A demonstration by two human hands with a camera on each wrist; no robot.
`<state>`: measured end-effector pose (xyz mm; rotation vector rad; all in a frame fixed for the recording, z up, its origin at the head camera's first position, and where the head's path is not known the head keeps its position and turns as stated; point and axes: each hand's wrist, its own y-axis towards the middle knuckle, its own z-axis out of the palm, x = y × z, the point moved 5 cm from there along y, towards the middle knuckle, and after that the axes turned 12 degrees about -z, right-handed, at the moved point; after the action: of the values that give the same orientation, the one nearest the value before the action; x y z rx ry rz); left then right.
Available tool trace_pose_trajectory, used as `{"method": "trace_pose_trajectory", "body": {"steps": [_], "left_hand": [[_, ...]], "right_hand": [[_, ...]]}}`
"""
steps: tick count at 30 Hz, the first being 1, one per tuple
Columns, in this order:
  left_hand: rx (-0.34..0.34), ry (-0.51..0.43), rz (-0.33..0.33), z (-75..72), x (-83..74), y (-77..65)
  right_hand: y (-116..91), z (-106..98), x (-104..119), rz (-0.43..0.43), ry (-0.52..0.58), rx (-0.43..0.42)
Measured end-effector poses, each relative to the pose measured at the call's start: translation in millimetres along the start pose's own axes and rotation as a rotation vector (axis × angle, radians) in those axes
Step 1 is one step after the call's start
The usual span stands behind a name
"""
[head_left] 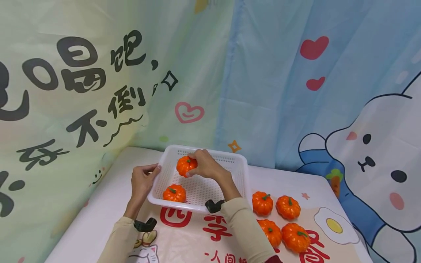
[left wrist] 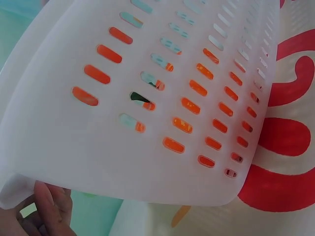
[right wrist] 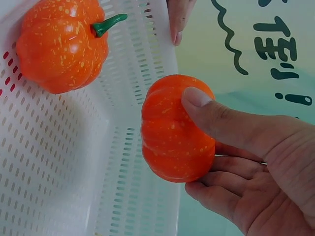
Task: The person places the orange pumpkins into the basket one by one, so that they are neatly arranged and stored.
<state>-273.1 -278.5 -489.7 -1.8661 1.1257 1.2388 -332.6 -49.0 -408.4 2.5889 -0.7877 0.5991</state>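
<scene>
A white perforated plastic basket (head_left: 200,190) lies on the table's far half. My left hand (head_left: 141,180) grips its left rim, and in the left wrist view the thumb and fingers (left wrist: 48,211) pinch the basket's edge. Inside the basket's far left part, my right hand (head_left: 208,166) holds a small orange pumpkin (head_left: 185,166). The right wrist view shows the thumb across this pumpkin (right wrist: 172,140) and the other fingers under it. Another orange pumpkin with a green stem (head_left: 174,193) sits in the basket's near left corner.
Several more orange pumpkins (head_left: 288,207) stand on the table to the right of the basket, close to my right forearm. A printed cloth (head_left: 184,241) covers the tabletop. Behind the table hangs a patterned curtain (head_left: 256,91).
</scene>
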Motion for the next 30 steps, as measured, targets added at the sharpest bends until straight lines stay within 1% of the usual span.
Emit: {"method": "trace_pose_trajectory", "body": {"steps": [4, 9, 16, 22, 30], "left_hand": [[0.006, -0.001, 0.000, 0.8, 1.3, 1.7], [0.008, 0.002, -0.003, 1.5, 2.1, 4.3], [0.000, 0.004, -0.007, -1.4, 1.7, 4.9], [0.009, -0.001, -0.006, -1.0, 1.3, 3.4], [0.000, -0.005, 0.005, 0.9, 3.2, 1.9]], "right_hand": [[6, 2, -2, -0.008, 0.009, 0.005], [11, 5, -5, 0.003, 0.029, 0.008], [19, 10, -9, 0.006, 0.036, 0.022], [20, 19, -17, 0.018, 0.010, 0.040], [24, 27, -20, 0.020, 0.041, 0.058]]}}
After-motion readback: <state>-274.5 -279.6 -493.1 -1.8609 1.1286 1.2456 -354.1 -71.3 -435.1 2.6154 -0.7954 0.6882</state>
